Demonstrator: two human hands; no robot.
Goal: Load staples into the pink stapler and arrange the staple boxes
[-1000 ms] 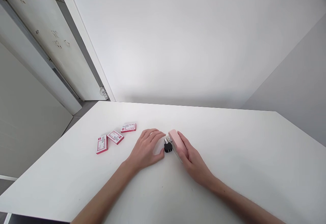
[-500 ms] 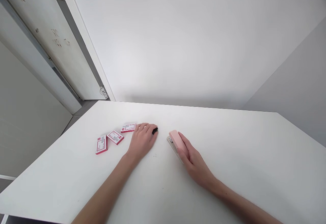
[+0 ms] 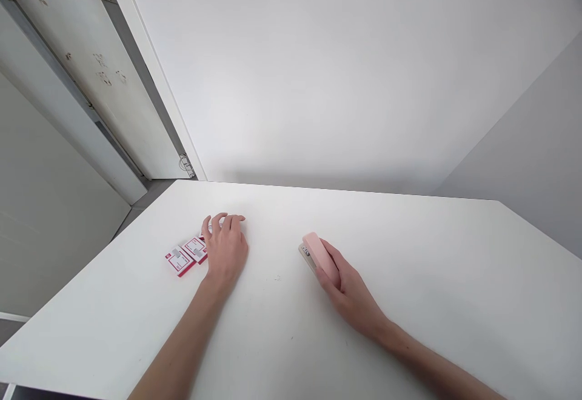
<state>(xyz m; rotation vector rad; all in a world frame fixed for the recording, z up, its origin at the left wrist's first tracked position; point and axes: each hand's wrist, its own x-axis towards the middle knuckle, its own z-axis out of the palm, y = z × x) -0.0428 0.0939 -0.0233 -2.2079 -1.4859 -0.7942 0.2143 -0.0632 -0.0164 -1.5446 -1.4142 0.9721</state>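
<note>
My right hand (image 3: 348,288) is wrapped round a pink stapler (image 3: 322,257), which lies slantwise on the white table (image 3: 282,339). Over on the left, my left hand (image 3: 225,245) is bent with its fingers apart, right at the small white and red boxes. One box (image 3: 180,260) lies farthest left, and a second box (image 3: 195,248) touches it. A third box (image 3: 213,228) is mostly hidden behind my left fingers. What lies under that palm cannot be seen.
Behind the table stands a white wall (image 3: 318,85). A stained white cabinet (image 3: 100,79) is beyond the table's left side. Small dark marks dot the tabletop between my arms.
My left hand has moved left, and the boxes are shifted left and closer together. The small black object by my left thumb is no longer visible. My right hand stays on the stapler.
</note>
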